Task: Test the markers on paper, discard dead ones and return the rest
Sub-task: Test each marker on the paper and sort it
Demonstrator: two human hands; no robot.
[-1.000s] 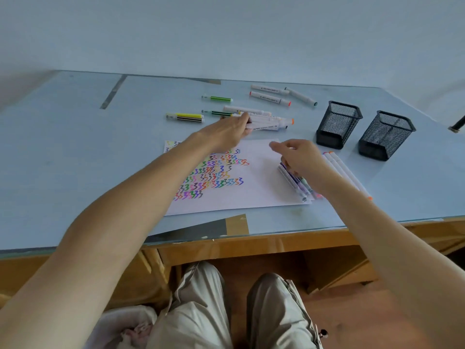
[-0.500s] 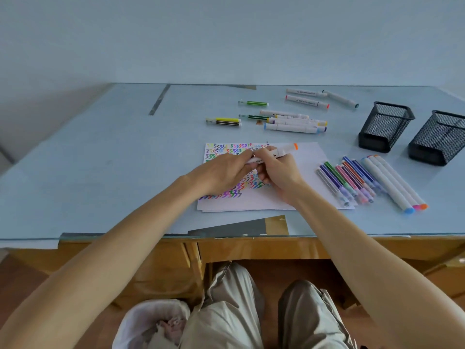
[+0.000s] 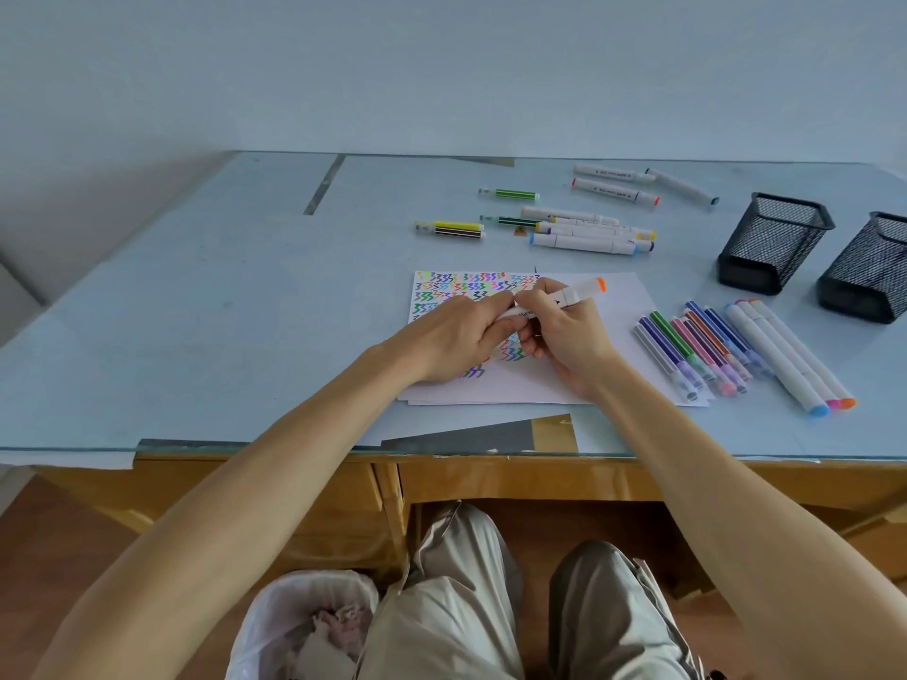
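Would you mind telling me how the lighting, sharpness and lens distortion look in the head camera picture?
Head view: soft, even daylight with faint shadows and no hard glare on the glass-topped table; wide-angle bending curves the table's near edge and stretches the forearms; both hands, left hand and right hand, look sharp on the orange-capped marker, and the zigzags on the paper read clearly.

views: 1 | mount: head-worn | facing: forward and down onto desk | range: close, arm's reach | overlap: none
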